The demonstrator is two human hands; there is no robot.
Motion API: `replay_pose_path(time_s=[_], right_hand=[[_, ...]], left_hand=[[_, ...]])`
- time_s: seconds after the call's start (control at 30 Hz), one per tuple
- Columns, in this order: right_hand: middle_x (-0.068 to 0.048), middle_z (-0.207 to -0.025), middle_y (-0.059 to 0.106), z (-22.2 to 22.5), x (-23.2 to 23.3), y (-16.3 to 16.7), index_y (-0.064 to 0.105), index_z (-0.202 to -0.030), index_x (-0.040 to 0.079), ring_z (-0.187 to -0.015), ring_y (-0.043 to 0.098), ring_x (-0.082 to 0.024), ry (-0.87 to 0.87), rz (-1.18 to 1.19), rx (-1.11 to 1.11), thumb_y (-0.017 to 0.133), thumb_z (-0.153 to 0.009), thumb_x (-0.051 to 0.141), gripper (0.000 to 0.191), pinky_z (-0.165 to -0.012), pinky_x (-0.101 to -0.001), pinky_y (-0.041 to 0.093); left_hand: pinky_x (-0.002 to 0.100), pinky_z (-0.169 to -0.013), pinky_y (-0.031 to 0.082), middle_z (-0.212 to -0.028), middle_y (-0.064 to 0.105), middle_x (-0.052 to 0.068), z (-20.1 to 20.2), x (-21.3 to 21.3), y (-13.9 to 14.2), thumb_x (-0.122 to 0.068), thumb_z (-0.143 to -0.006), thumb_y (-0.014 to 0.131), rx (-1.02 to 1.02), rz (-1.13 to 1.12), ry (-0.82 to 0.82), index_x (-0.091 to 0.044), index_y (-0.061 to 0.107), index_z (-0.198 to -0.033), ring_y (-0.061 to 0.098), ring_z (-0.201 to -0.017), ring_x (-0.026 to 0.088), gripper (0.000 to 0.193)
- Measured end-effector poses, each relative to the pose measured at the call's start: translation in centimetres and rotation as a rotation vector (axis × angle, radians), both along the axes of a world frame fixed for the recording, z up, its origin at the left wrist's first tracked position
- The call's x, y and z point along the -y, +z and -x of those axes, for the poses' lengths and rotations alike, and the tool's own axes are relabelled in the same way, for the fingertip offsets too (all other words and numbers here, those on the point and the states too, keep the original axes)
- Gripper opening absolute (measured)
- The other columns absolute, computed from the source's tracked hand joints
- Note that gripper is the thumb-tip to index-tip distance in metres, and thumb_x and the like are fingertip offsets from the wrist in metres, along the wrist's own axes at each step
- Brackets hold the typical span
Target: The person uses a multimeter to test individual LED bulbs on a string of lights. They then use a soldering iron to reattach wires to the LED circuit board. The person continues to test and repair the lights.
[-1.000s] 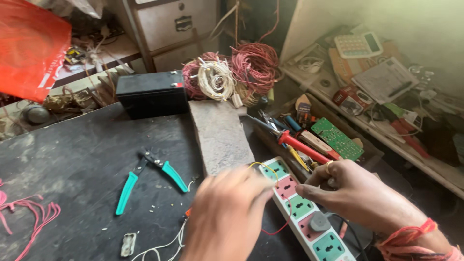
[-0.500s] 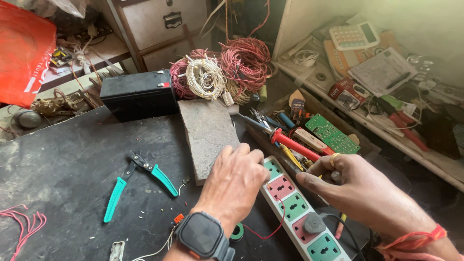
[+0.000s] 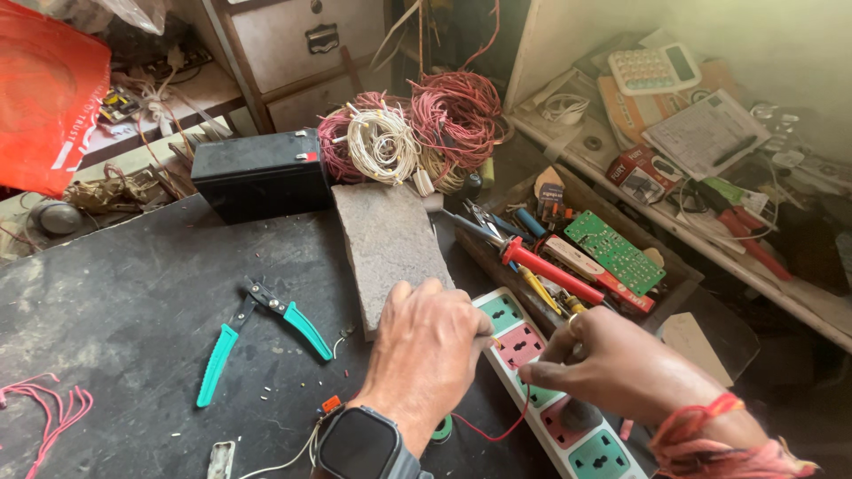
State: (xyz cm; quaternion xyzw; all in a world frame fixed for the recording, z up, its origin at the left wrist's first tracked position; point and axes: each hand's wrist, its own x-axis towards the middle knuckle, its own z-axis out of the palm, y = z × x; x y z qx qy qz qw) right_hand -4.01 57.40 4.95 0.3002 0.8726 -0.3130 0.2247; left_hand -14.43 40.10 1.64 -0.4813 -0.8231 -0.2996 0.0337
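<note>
A white power strip (image 3: 508, 312) with green and pink sockets lies on the dark bench. My left hand (image 3: 428, 348), with a smartwatch on the wrist, rests on the strip's left edge, its fingers curled and pinching something small. My right hand (image 3: 621, 365) hovers over the middle sockets with fingers pinched together on the end of a thin red wire (image 3: 497, 433), which loops down between the hands. What exactly the fingertips hold is hidden.
Green-handled wire strippers (image 3: 257, 333) lie to the left. A stone slab (image 3: 383, 238), a black battery (image 3: 259, 173) and wire coils (image 3: 417, 129) sit behind. A tray of tools (image 3: 586, 257) with a red screwdriver and green circuit board stands right. Pink wires (image 3: 49, 408) lie far left.
My left hand has moved forward from the near edge onto the strip's left side, bringing the watch into view. The right hand stays over the sockets. The camera came closer.
</note>
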Motion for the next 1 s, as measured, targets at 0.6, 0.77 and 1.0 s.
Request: replay_pose_path(time_s=[0.6, 0.77, 1.0], right_hand=[[-0.007, -0.065, 0.073, 0.5, 0.6, -0.4, 0.082, -0.082, 0.004, -0.061, 0.065, -0.015, -0.032, 0.005, 0.036, 0.084, -0.078, 0.04, 0.036, -0.064, -0.0336, 0.055], [-0.007, -0.066, 0.075, 0.2, 0.2, -0.3, 0.082, -0.081, 0.004, -0.063, 0.066, -0.013, -0.033, 0.019, -0.005, 0.085, -0.078, 0.039, 0.036, -0.065, -0.0327, 0.055], [-0.007, -0.067, 0.076, 0.2, 0.3, -0.3, 0.082, -0.082, 0.005, -0.063, 0.067, -0.013, -0.057, 0.025, 0.021, 0.085, -0.078, 0.038, 0.033, -0.065, -0.0328, 0.056]], left_hand=[[0.045, -0.083, 0.041, -0.083, 0.072, 0.005, -0.6, 0.5, -0.3, -0.018, -0.081, 0.078, 0.042, -0.016, 0.044, -0.01, 0.08, -0.081, 0.061, -0.085, 0.026, 0.008], [0.043, -0.082, 0.041, -0.084, 0.072, 0.005, -0.7, 0.4, -0.1, -0.019, -0.082, 0.08, 0.076, 0.024, 0.068, -0.011, 0.081, -0.084, 0.061, -0.083, 0.023, 0.009], [0.044, -0.084, 0.041, -0.084, 0.072, 0.005, -1.1, 0.2, 0.2, -0.021, -0.082, 0.079, 0.052, 0.067, 0.071, -0.011, 0.081, -0.084, 0.061, -0.085, 0.024, 0.01]])
